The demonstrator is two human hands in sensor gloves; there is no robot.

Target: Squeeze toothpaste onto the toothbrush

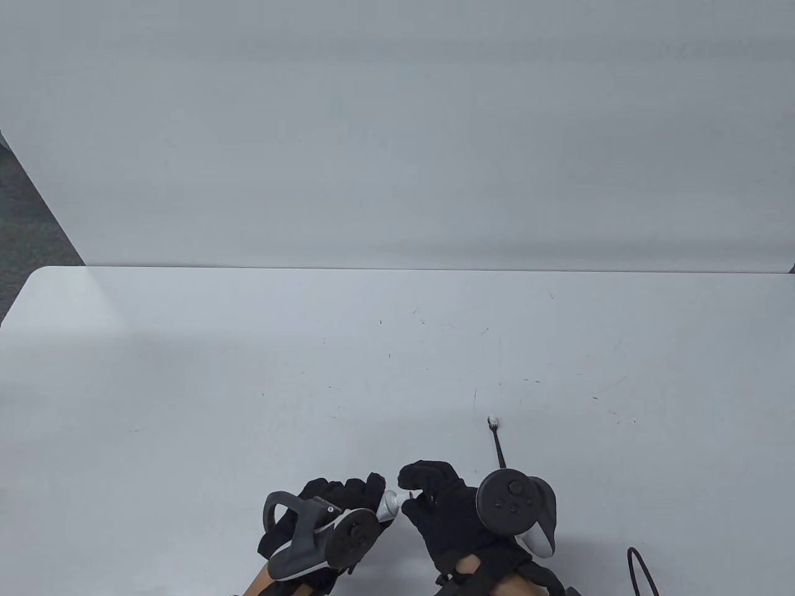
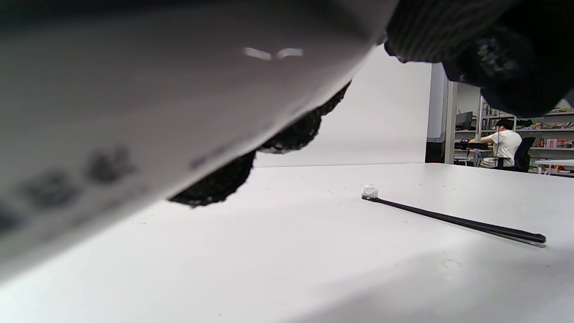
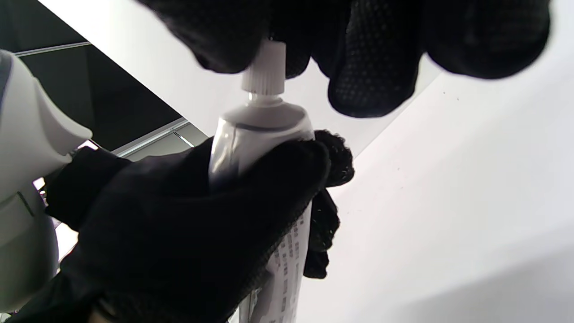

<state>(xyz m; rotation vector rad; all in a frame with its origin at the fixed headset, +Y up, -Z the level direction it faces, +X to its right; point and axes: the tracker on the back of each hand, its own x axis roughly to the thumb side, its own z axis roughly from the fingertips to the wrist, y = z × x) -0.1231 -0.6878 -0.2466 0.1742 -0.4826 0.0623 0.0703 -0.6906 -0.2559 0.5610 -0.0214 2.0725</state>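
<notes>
My left hand (image 1: 329,509) grips a silver-white toothpaste tube (image 1: 389,504), nozzle end pointing right. The tube also fills the left wrist view (image 2: 157,98) and shows in the right wrist view (image 3: 260,134) with my left fingers (image 3: 188,224) wrapped around it. My right hand (image 1: 435,496) pinches the tube's white cap (image 3: 265,67) between its fingertips (image 3: 367,58). A black toothbrush (image 1: 497,444) with white bristles lies on the table just beyond my right hand, head pointing away; in the left wrist view the toothbrush (image 2: 448,217) lies flat and untouched.
The white table (image 1: 248,372) stretches far ahead and to both sides, with a white wall behind it. A black cable (image 1: 640,568) lies near the front edge at the right. A seated person (image 2: 502,143) and shelves are far off in the background.
</notes>
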